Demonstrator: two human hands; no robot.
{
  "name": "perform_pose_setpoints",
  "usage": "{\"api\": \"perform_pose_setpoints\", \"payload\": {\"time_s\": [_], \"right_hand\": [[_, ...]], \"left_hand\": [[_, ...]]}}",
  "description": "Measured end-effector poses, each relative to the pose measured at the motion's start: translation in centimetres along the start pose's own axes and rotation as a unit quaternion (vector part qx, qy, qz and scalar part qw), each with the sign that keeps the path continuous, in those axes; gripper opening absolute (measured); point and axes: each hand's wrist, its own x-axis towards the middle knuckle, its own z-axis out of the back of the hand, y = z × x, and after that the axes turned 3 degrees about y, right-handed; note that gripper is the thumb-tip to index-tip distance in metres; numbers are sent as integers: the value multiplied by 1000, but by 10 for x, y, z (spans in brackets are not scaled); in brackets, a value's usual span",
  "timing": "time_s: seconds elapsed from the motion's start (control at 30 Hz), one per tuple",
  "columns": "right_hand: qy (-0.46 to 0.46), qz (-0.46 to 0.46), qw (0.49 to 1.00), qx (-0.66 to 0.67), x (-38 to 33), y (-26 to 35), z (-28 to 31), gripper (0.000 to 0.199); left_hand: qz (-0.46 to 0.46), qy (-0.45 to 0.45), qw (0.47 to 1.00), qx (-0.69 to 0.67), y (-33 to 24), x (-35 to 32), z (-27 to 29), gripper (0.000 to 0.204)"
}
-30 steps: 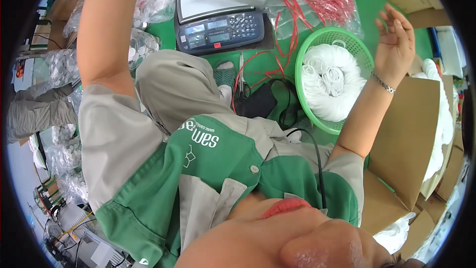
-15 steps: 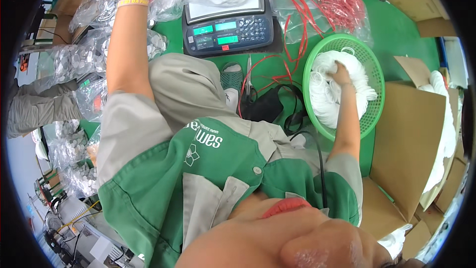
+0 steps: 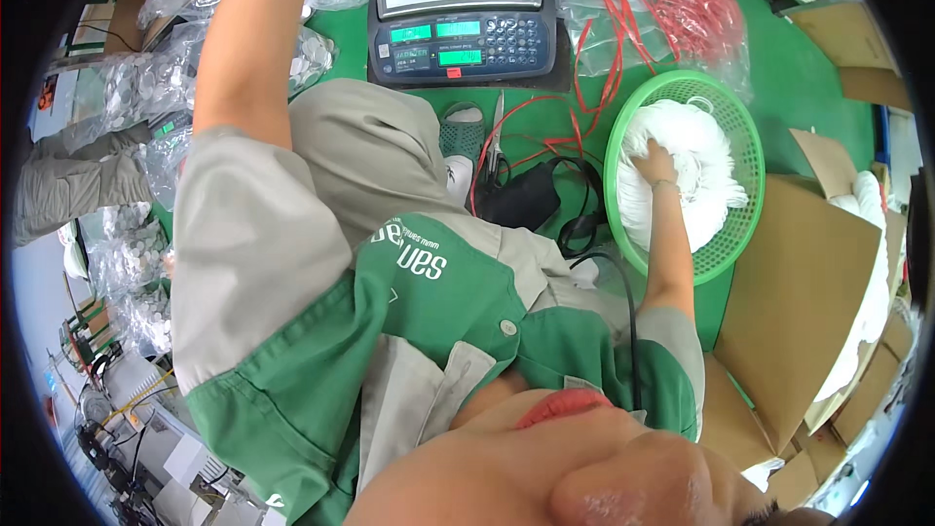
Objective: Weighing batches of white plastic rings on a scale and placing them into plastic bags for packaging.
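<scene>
Right hand [image 3: 654, 164] pressing down into white cords [image 3: 682, 175], fingers sinking in, grip impossible to tell. Cords lying heaped in green basket [image 3: 726, 263] at right. Left arm reaching far left, hand out of frame. Scale [image 3: 463, 29] sitting far centre, scissors [image 3: 495, 141] near it, red ties [image 3: 696, 5] far right.

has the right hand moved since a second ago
Yes. The right hand was raised in the air beyond the green basket; it has come down into the basket and now rests on the white bundle.
</scene>
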Motion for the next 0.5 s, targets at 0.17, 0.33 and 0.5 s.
{"api": "perform_pose_setpoints", "payload": {"time_s": [0.17,0.33,0.5], "right_hand": [[-37,21,999,28,-4,1,8,50],[-90,72,985,127,17,-32,44,51],[-227,66,955,177,9,-56,68,45]], "left_hand": [[12,-25,999,-35,-29,-65,-1,56],[33,-10,999,-28,-16,-78,17,69],[45,-45,992,-107,9,-70,28,71]]}}
